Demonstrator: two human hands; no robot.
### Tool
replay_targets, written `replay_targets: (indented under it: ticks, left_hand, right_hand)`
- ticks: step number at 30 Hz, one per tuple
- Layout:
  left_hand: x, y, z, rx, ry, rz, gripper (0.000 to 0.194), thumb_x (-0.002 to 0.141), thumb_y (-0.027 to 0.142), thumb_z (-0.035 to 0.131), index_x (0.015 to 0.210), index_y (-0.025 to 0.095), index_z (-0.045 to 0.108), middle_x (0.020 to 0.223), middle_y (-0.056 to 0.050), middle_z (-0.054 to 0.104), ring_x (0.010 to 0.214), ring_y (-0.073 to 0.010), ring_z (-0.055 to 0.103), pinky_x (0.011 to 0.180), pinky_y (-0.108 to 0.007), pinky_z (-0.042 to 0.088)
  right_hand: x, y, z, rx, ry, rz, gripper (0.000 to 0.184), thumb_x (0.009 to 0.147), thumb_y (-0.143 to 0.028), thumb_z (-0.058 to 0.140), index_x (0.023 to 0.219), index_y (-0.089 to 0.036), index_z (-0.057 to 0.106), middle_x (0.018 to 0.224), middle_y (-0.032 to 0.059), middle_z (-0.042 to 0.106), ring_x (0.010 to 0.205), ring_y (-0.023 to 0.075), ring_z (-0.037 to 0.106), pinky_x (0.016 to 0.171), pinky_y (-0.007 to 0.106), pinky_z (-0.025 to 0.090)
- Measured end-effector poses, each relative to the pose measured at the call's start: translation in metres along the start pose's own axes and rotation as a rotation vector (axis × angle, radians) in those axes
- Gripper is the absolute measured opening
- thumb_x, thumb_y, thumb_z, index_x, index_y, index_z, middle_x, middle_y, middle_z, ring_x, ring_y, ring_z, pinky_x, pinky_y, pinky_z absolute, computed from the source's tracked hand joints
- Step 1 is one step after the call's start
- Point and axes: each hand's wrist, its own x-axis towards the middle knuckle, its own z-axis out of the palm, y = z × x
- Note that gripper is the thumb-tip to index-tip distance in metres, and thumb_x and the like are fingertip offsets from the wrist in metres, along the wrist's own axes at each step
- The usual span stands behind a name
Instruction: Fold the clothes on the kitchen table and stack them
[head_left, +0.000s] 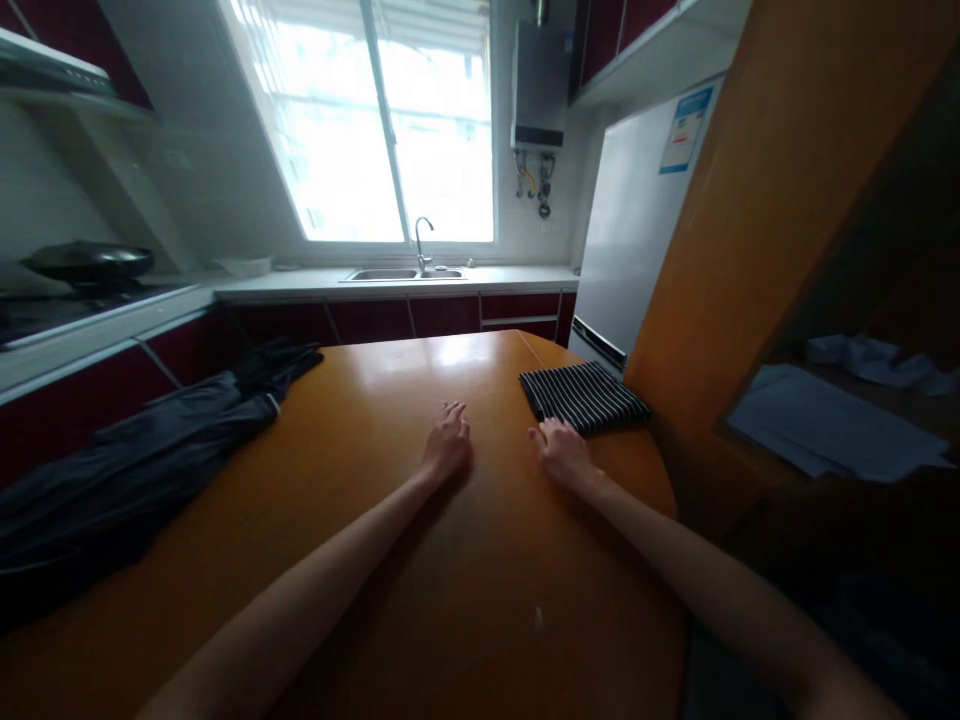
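My left hand [448, 441] rests on the wooden table [360, 560] near its middle, fingers loosely extended and holding nothing. To its right, my right hand [562, 452] lies palm down with the fingers stretched out. Its fingertips are at the near edge of a folded black cloth with white stripes [589, 395]; whether they press on it I cannot tell. The cloth lies flat near the table's right edge. Along the left side of the table a dark garment [157, 450] lies in a loose, rumpled heap, well away from both hands.
Behind the table runs a counter [300, 284] with a sink [382, 275] and tap. A covered wok [90, 262] stands on the stove at left. The fridge [637, 210] and a wooden panel [720, 250] border the right side; papers [832, 420] lie beyond the panel.
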Motion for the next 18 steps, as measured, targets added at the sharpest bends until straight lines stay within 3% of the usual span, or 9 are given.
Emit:
replay_targets:
  ticks: [2, 4, 6, 9, 12, 14, 18]
  left_hand:
    - [-0.017, -0.02, -0.018, 0.005, -0.003, 0.011, 0.045, 0.098, 0.023, 0.038, 0.137, 0.015, 0.058, 0.149, -0.011, 0.054, 0.148, -0.0233, 0.037, 0.123, -0.04, 0.028]
    - [-0.032, -0.034, -0.031, -0.002, -0.007, 0.006, 0.045, 0.099, 0.026, 0.038, 0.138, 0.016, 0.058, 0.15, -0.011, 0.053, 0.148, -0.0226, 0.036, 0.124, -0.04, 0.028]
    - [-0.043, -0.04, -0.04, -0.015, -0.006, 0.002, 0.045, 0.099, 0.028, 0.038, 0.138, 0.016, 0.058, 0.15, -0.011, 0.053, 0.149, -0.0222, 0.036, 0.124, -0.04, 0.028]
    - [-0.047, -0.041, -0.044, -0.042, -0.022, -0.011, 0.045, 0.099, 0.029, 0.037, 0.136, 0.015, 0.059, 0.148, -0.012, 0.055, 0.148, -0.0233, 0.038, 0.123, -0.041, 0.03]
    - [-0.043, -0.04, -0.04, -0.062, -0.051, -0.007, 0.045, 0.1, 0.031, 0.036, 0.134, 0.013, 0.06, 0.146, -0.013, 0.057, 0.147, -0.0267, 0.039, 0.121, -0.046, 0.032]
    - [-0.039, -0.042, -0.038, -0.076, -0.048, 0.007, 0.044, 0.099, 0.031, 0.037, 0.132, 0.014, 0.061, 0.145, -0.013, 0.057, 0.146, -0.0275, 0.04, 0.121, -0.047, 0.031]
    - [-0.036, -0.046, -0.035, -0.108, -0.012, 0.011, 0.042, 0.098, 0.03, 0.038, 0.128, 0.017, 0.064, 0.142, -0.01, 0.061, 0.144, -0.0258, 0.043, 0.12, -0.044, 0.034]
  right_hand:
    - [0.024, 0.0, -0.012, 0.047, 0.041, 0.051, 0.057, 0.107, -0.043, 0.02, 0.124, -0.016, 0.067, 0.135, 0.0166, 0.064, 0.128, 0.0239, 0.056, 0.111, 0.031, 0.033]
    - [0.059, 0.003, -0.021, 0.066, 0.021, 0.109, 0.054, 0.107, -0.04, 0.021, 0.137, -0.015, 0.059, 0.147, 0.0161, 0.055, 0.137, 0.0215, 0.048, 0.112, 0.028, 0.031]
    - [0.092, 0.004, -0.022, 0.06, -0.012, 0.16, 0.056, 0.106, -0.04, 0.028, 0.149, -0.009, 0.045, 0.157, 0.019, 0.042, 0.147, 0.0233, 0.035, 0.116, 0.034, 0.026]
    - [0.122, -0.009, -0.003, 0.04, -0.082, 0.248, 0.066, 0.103, -0.044, 0.037, 0.155, -0.004, 0.034, 0.162, 0.0249, 0.03, 0.151, 0.0309, 0.026, 0.119, 0.048, 0.022]
    - [0.125, -0.036, 0.029, 0.007, -0.098, 0.332, 0.074, 0.103, -0.046, 0.036, 0.156, 0.004, 0.027, 0.163, 0.032, 0.019, 0.152, 0.0374, 0.019, 0.119, 0.056, 0.014]
    - [0.119, -0.057, 0.049, -0.01, -0.084, 0.342, 0.076, 0.104, -0.046, 0.03, 0.155, 0.009, 0.023, 0.163, 0.0337, 0.015, 0.154, 0.0378, 0.014, 0.121, 0.055, 0.008]
    - [0.105, -0.087, 0.073, 0.009, -0.109, 0.221, 0.073, 0.103, -0.048, 0.029, 0.155, 0.002, 0.032, 0.165, 0.0228, 0.023, 0.154, 0.0292, 0.016, 0.123, 0.041, 0.009]
